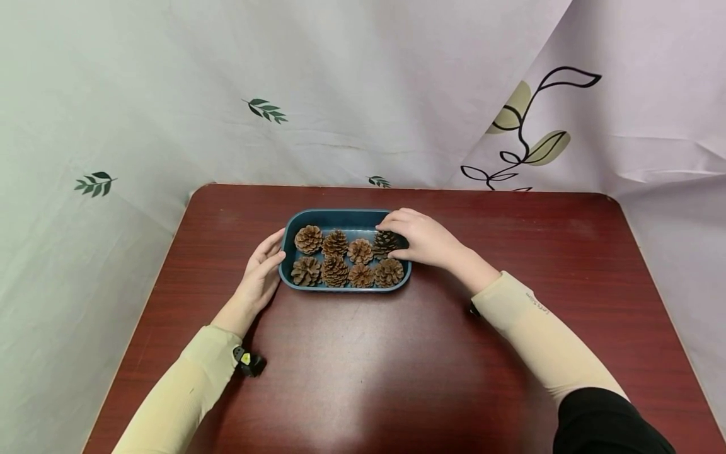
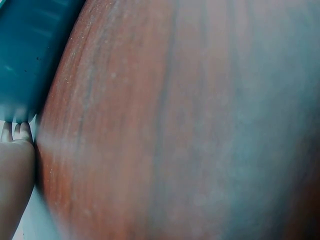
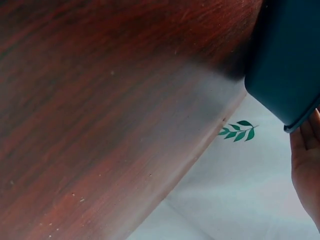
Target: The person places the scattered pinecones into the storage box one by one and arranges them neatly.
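Note:
A teal oblong tray (image 1: 351, 219) stands on the dark red table (image 1: 363, 366), filled with several brown pine cones (image 1: 334, 270) in two rows. My right hand (image 1: 392, 236) reaches over the tray's right end, with fingers and thumb curled round a darker pine cone (image 1: 383, 245) in the back row. My left hand (image 1: 275, 251) rests with straight fingers against the tray's left wall. In the left wrist view the left fingers (image 2: 14, 132) meet the tray (image 2: 30, 50). The right wrist view shows the tray's outer wall (image 3: 290, 60) and part of my right hand (image 3: 307, 170).
Pale curtains printed with leaves (image 1: 266, 110) hang close behind and beside the table. The table's far edge (image 1: 397, 188) lies just past the tray. Bare tabletop (image 2: 175, 125) stretches in front of the tray and to both sides. A small black camera (image 1: 248, 362) sits on my left wrist.

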Demonstrator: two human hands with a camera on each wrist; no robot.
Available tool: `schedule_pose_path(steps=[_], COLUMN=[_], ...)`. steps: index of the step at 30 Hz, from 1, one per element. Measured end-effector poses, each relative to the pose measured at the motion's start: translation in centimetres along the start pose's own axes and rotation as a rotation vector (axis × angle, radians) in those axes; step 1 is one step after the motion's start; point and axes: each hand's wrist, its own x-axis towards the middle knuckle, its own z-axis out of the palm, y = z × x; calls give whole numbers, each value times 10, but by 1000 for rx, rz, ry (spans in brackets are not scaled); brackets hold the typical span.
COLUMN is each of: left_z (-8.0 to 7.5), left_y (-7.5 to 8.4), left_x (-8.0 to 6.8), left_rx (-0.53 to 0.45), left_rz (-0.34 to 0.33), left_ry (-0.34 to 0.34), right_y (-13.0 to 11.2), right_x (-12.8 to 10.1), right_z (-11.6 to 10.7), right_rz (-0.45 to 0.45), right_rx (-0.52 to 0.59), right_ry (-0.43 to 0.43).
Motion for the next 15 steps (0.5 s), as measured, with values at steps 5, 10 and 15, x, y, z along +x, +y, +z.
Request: schedule_pose_path(steps=[5,10,15], left_z=[0,0,0], left_y=[0,0,-1], left_x=[0,0,0], left_rx=[1,0,2], left_rz=[1,2,4], left_ry=[1,1,-1], right_y=[0,0,0], right_x=[0,0,-1], right_z=[1,1,1], right_rz=[-15,-3,11], right_rx=[3,6,11], right_ry=[3,4,9])
